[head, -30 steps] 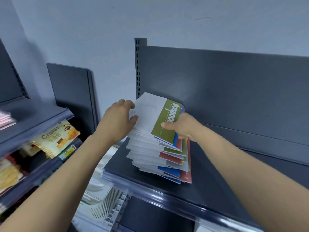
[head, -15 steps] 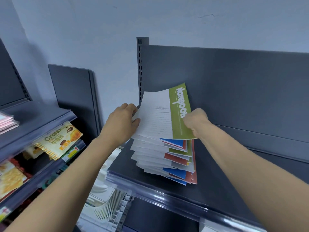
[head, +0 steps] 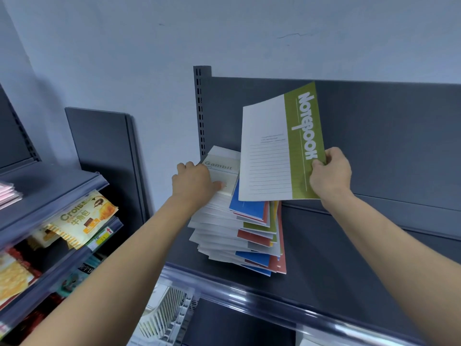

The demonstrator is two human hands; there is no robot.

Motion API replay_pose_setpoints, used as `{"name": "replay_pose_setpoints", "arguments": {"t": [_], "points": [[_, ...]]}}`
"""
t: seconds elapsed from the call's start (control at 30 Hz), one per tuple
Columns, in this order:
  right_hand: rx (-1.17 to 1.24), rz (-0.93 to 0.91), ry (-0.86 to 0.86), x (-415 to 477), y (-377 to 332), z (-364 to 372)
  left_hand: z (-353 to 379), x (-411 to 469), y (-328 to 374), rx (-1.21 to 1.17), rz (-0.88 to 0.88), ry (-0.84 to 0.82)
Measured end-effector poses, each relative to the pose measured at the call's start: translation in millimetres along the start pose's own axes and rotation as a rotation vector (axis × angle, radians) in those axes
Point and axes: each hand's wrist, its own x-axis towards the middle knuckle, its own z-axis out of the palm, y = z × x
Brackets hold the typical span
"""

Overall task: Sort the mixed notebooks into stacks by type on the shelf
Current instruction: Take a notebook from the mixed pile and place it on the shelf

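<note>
Right hand (head: 329,176) pinches the green notebook (head: 282,146) by its lower spine corner, held up over the stack (head: 237,233). The stack sits fanned at the left end of the shelf (head: 349,258), its bottom books near the front lip, with dark deck running off to the right. Left hand (head: 194,183) grips the stack's left edge, thumb on a cover reading "Gambit". The green one says "Notebook", and the snack pack (head: 82,218) on the left rack reads "Croiss".

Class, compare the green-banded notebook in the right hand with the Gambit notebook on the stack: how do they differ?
The green-banded notebook is held up, tilted, by the right hand; the Gambit notebook lies on the stack, held by the left hand. The green-banded notebook shows ruled lines; the Gambit notebook is pale cream. Both carry printed titles.
</note>
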Motion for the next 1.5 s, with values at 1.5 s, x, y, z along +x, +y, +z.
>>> {"name": "replay_pose_setpoints", "arguments": {"t": [1.5], "points": [[-0.258,0.289,0.327,42,298,-476,141,-177,472,-1.198,0.138,-0.409]]}}
